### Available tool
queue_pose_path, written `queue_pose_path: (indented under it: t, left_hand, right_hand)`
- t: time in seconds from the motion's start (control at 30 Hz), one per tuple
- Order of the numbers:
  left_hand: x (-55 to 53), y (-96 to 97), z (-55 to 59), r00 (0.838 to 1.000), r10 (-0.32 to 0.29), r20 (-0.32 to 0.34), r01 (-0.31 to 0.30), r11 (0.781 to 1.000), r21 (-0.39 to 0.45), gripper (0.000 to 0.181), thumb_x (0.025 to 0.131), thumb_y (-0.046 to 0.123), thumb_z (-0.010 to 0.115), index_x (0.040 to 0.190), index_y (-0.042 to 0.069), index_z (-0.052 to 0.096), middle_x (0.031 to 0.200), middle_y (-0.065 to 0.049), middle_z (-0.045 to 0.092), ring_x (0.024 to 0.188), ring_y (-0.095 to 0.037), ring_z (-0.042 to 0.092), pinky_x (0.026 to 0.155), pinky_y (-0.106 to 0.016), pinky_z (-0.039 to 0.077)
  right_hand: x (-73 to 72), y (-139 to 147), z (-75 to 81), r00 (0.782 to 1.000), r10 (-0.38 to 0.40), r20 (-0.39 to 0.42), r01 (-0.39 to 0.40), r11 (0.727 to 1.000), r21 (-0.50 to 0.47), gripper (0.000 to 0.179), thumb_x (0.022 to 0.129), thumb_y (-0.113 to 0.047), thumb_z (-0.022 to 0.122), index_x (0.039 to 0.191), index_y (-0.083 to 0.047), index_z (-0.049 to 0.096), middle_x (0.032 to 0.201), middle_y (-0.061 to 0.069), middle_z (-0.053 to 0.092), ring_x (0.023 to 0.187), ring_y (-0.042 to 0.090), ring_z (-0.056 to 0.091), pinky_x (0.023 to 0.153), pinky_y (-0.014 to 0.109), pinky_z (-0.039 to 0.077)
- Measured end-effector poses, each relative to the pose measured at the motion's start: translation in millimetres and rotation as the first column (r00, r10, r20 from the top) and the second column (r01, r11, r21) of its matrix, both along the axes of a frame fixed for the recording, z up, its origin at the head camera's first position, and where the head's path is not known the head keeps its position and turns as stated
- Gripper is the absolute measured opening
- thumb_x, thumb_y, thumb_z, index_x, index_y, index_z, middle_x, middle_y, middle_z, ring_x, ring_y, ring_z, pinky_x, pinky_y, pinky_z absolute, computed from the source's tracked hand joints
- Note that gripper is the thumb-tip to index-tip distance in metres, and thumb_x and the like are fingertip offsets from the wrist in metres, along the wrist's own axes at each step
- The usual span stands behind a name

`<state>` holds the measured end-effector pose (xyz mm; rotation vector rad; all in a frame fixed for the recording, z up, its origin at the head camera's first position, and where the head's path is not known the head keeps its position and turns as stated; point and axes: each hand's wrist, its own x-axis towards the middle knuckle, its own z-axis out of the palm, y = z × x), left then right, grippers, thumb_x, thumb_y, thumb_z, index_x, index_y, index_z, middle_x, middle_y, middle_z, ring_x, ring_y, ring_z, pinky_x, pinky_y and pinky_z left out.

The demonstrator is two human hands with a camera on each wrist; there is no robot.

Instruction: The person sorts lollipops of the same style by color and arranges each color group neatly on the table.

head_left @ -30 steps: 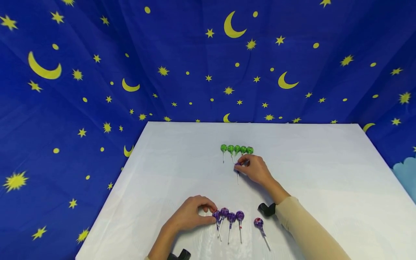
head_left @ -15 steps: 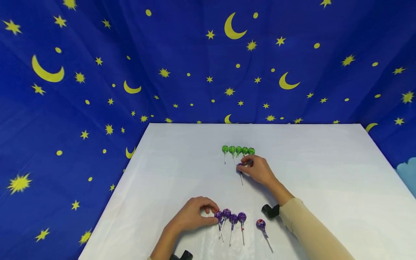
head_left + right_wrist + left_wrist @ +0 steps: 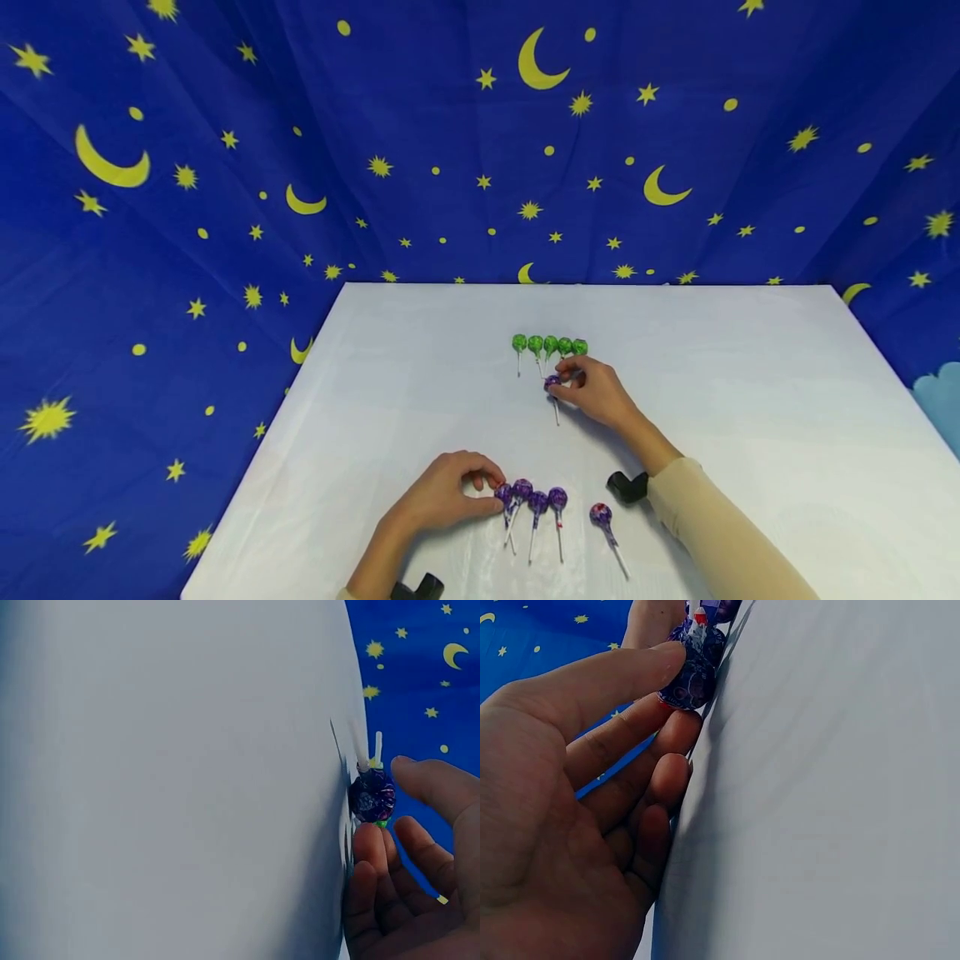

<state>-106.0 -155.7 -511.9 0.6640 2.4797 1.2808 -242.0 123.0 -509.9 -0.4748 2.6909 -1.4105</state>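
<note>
Near the front, my left hand (image 3: 446, 492) pinches the leftmost purple-wrapped lollipop (image 3: 690, 679) between thumb and index finger. Beside it in a loose row lie more purple lollipops (image 3: 557, 499), sticks toward me. Another purple lollipop (image 3: 601, 515) with a red patch lies apart to the right. Farther back, my right hand (image 3: 596, 392) is at a purple lollipop (image 3: 373, 796) lying on the table. In the right wrist view its thumb stands slightly off the wrapped head and the fingertips sit close to it. Several green lollipops (image 3: 536, 343) form a row just beyond.
The white table (image 3: 405, 358) extends around both hands. A blue cloth (image 3: 450, 125) with yellow moons and stars hangs behind and at the sides. Black wrist devices (image 3: 627, 487) sit at both wrists.
Between half a second ago and now, more of the purple head shows at my right fingertips as they loosen. My left hand keeps its place at the purple row. The head view shifted slightly.
</note>
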Motion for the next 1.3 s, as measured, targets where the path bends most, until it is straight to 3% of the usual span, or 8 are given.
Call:
queue_pose_path:
  t: [0.33,0.6,1.1,1.3]
  left_hand:
    - [-1.4,1.1,-0.8,1.000,0.009,-0.024,-0.009,1.000,0.002,0.023,0.080,0.036,0.078,0.100,0.027,0.071,0.085,0.009,0.064,0.075,-0.009,0.056,0.069,-0.024,0.045]
    - [-1.8,2.1,-2.2,1.000,-0.003,-0.001,0.003,1.000,0.009,0.023,0.081,0.037,0.077,0.101,0.027,0.071,0.086,0.009,0.064,0.076,-0.009,0.056,0.070,-0.025,0.045]
    - [-4.5,3.2,-3.2,1.000,0.012,-0.028,-0.012,1.000,-0.003,0.024,0.079,0.040,0.078,0.099,0.028,0.071,0.082,0.009,0.063,0.072,-0.009,0.056,0.067,-0.024,0.044]
    - [-0.2,2.0,-5.7,0.998,0.028,-0.050,-0.028,1.000,0.007,0.024,0.079,0.039,0.079,0.098,0.028,0.071,0.081,0.010,0.062,0.072,-0.008,0.055,0.068,-0.024,0.044]
  right_hand:
    - [2.6,6,6.7,1.000,0.024,-0.010,-0.024,0.999,-0.023,0.039,0.083,-0.025,0.077,0.115,-0.005,0.065,0.095,0.003,0.064,0.071,0.017,0.058,0.057,0.032,0.046]
    - [9.5,18,6.5,0.999,0.044,-0.019,-0.044,0.999,-0.003,0.037,0.083,-0.028,0.077,0.112,-0.008,0.066,0.096,0.003,0.065,0.071,0.017,0.057,0.057,0.031,0.046]
    - [16.3,25,13.3,0.986,0.159,-0.050,-0.160,0.987,-0.013,0.034,0.084,-0.030,0.076,0.109,-0.009,0.066,0.093,0.001,0.064,0.075,0.016,0.058,0.061,0.031,0.048]
    - [23.1,30,13.5,0.979,0.190,-0.080,-0.191,0.982,-0.005,0.030,0.084,-0.027,0.077,0.105,-0.009,0.065,0.095,0.003,0.061,0.074,0.015,0.056,0.060,0.029,0.047]
